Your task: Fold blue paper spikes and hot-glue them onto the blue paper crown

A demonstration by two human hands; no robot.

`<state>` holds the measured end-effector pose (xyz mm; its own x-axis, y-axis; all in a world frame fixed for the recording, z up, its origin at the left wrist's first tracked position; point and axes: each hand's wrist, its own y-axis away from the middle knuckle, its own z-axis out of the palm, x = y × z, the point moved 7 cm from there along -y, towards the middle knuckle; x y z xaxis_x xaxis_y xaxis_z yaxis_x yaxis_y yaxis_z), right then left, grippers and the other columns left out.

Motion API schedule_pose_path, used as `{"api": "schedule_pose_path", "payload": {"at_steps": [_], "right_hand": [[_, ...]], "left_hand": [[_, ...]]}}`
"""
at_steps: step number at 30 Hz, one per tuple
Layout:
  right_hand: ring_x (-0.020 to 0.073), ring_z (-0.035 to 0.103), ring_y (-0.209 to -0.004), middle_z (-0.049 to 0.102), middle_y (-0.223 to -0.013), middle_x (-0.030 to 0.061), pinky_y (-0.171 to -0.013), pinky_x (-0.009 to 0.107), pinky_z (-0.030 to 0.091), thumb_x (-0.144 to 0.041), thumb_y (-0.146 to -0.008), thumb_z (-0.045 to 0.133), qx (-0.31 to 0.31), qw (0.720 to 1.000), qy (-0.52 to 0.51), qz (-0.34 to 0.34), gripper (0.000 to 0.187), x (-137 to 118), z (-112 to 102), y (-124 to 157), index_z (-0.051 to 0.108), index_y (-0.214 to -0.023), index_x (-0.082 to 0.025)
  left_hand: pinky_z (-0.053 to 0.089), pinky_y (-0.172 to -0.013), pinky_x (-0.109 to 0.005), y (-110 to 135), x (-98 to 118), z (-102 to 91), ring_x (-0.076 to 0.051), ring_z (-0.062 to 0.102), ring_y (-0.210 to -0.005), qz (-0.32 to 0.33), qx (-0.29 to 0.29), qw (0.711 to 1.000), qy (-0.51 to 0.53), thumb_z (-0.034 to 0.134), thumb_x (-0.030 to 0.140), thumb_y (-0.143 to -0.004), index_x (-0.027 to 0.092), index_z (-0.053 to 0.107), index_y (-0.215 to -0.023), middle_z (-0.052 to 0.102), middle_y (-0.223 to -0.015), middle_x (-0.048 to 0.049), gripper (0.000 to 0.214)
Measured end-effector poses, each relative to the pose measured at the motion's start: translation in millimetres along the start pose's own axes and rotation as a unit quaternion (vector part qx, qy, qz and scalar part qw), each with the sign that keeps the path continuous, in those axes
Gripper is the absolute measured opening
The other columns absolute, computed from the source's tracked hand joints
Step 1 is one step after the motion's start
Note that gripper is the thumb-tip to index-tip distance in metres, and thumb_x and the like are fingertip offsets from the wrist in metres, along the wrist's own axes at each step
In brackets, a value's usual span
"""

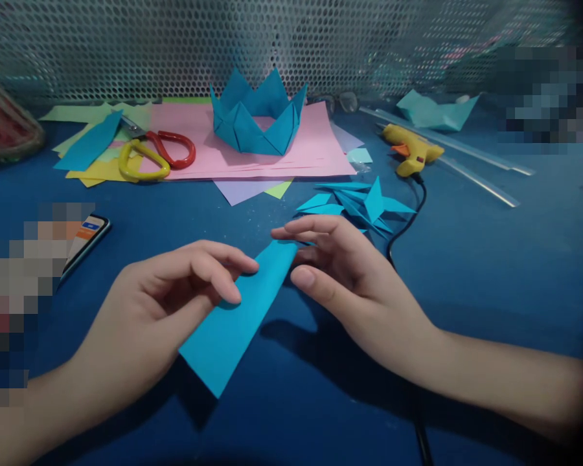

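The blue desk [495,272] bore a pile of coloured paper sheets [320,145], a phone [91,238] near its left side, folded blue pieces [375,202], and a yellow glue gun [411,149] with its black cord [402,232], near long clear sticks [486,185].

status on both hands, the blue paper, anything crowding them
Left hand gripping blue paper strip; right hand curved at its far end. Folded blue paper pieces, glue gun cord close beyond right hand.

The strip [245,310] was smooth, matt paper, as was the crown [267,138]. The scissors [150,137] had glossy plastic handles [162,171] and metal blades [134,128]. The glue gun [412,146] was plastic; the worktop [490,278], smooth; the perforated panel [175,52], metal in appearance.
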<state>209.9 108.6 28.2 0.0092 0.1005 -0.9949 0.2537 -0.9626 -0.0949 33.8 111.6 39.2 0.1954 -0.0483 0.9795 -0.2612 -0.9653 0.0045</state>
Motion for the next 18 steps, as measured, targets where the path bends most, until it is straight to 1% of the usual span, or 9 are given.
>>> {"api": "schedule_pose_path", "payload": {"at_steps": [3,6,8,9,11,13,14,16,18], "right_hand": [[0.0067,0.062,-0.081,0.063,-0.096,-0.0021,-0.070,0.016,0.053,-0.017,-0.086,0.071,-0.004,0.999,-0.034,0.018,0.026,1.6,0.7,-3.5,0.057,-0.107,-0.023],[0.0054,0.061,-0.073,0.061,-0.079,-0.0052,-0.061,0.014,0.050,-0.012,-0.082,0.072,-0.006,0.999,-0.042,0.024,0.023,0.4,1.5,-5.8,0.058,-0.097,-0.021],[0.0050,0.058,-0.066,0.058,-0.073,-0.0068,-0.055,0.014,0.046,-0.010,-0.080,0.074,-0.010,0.999,-0.045,0.018,0.023,-1.6,2.5,-6.3,0.057,-0.093,-0.020],[0.0049,0.057,-0.064,0.057,-0.071,-0.0073,-0.053,0.015,0.045,-0.010,-0.079,0.074,-0.013,0.999,-0.046,0.017,0.024,-2.2,3.1,-6.3,0.056,-0.092,-0.020],[0.0048,0.055,-0.061,0.057,-0.069,-0.0077,-0.051,0.015,0.043,-0.010,-0.080,0.073,-0.016,0.998,-0.048,0.022,0.023,-1.9,4.4,-5.9,0.055,-0.089,-0.020],[0.0051,0.055,-0.061,0.057,-0.069,-0.0077,-0.053,0.016,0.044,-0.011,-0.079,0.075,-0.015,0.998,-0.049,0.028,0.024,-1.1,5.0,-5.2,0.054,-0.087,-0.020],[0.0056,0.056,-0.062,0.057,-0.069,-0.0074,-0.054,0.016,0.045,-0.012,-0.079,0.076,-0.013,0.998,-0.049,0.032,0.025,-0.6,5.2,-4.8,0.054,-0.086,-0.020],[0.0075,0.059,-0.063,0.059,-0.068,-0.0066,-0.056,0.018,0.047,-0.018,-0.078,0.079,-0.008,0.998,-0.051,0.042,0.028,0.1,5.5,-4.0,0.051,-0.084,-0.020],[0.0098,0.061,-0.062,0.061,-0.067,-0.0054,-0.056,0.020,0.048,-0.026,-0.077,0.081,-0.010,0.997,-0.051,0.054,0.033,0.7,6.5,-3.3,0.049,-0.081,-0.021]], "left_hand": [[0.049,-0.077,-0.005,1.0,6.6,-1.5,-0.005,0.069,-0.086,0.051,0.009,0.995,-0.089,0.057,0.014,-0.084,0.035,0.068,-0.065,0.074,-0.085,0.0149,0.030],[0.049,-0.074,-0.004,0.5,7.9,0.6,-0.005,0.069,-0.081,0.066,0.013,0.992,-0.105,0.055,0.015,-0.084,0.034,0.069,-0.067,0.074,-0.080,0.0134,0.029],[0.051,-0.071,-0.005,-0.2,7.6,2.9,-0.006,0.069,-0.078,0.059,0.018,0.994,-0.094,0.063,0.018,-0.080,0.034,0.071,-0.073,0.074,-0.083,0.0113,0.019],[0.052,-0.070,-0.007,-0.4,5.8,3.8,-0.008,0.070,-0.078,0.041,0.021,0.996,-0.079,0.068,0.020,-0.077,0.033,0.072,-0.078,0.074,-0.084,0.0100,0.014],[0.056,-0.069,-0.012,-0.1,0.5,6.1,-0.011,0.071,-0.079,-0.012,0.015,0.999,-0.039,0.078,0.025,-0.071,0.033,0.072,-0.093,0.074,-0.090,0.0070,0.025],[0.056,-0.067,-0.015,1.8,-4.5,9.8,-0.014,0.071,-0.079,-0.063,-0.015,0.998,-0.026,0.079,0.032,-0.071,0.033,0.070,-0.104,0.075,-0.093,0.0046,0.034],[0.056,-0.067,-0.015,3.2,-5.3,12.6,-0.014,0.071,-0.079,-0.076,-0.043,0.996,-0.033,0.077,0.034,-0.074,0.033,0.070,-0.104,0.075,-0.093,0.0042,0.032],[0.053,-0.063,-0.015,6.3,-4.2,18.8,-0.014,0.068,-0.075,-0.070,-0.109,0.990,-0.059,0.069,0.038,-0.080,0.032,0.071,-0.098,0.074,-0.086,0.0045,0.020],[0.050,-0.057,-0.016,9.7,-5.2,23.4,-0.014,0.065,-0.067,-0.070,-0.161,0.981,-0.080,0.065,0.038,-0.081,0.029,0.070,-0.088,0.071,-0.076,0.0055,0.012]]}}
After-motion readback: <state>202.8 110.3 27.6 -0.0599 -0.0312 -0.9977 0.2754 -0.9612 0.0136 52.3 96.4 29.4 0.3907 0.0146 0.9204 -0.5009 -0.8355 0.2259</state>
